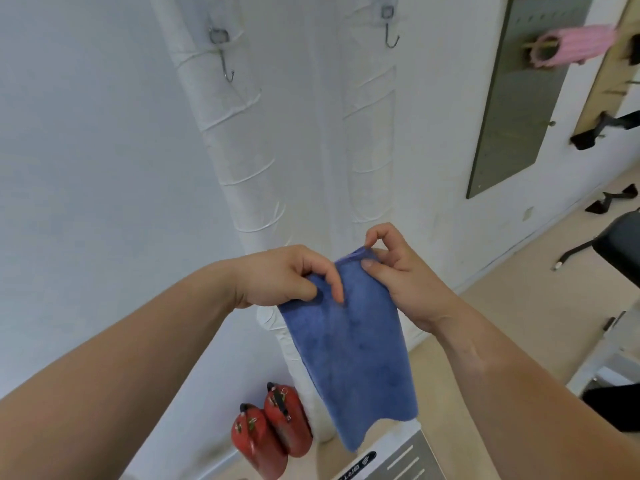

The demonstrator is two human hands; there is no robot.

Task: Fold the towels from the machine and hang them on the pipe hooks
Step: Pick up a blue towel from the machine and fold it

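In front of the white pipes point(239, 150), two hands hold up a blue towel point(349, 358)
The left hand point(280, 275) and the right hand point(398, 268) each pinch the top edge of the towel between thumb and fingers. The rest hangs down long and narrow, so it looks folded. High above, the left hook point(227, 69) and the right hook point(391, 38) are both bare. I think folding this towel is nearly done, but hanging it on a hook is still left, and I cannot tell how many more towels wait

A gym: black padded bench point(620, 239), wall-hung pink roller point(576, 43) and strap handles point(588, 137).
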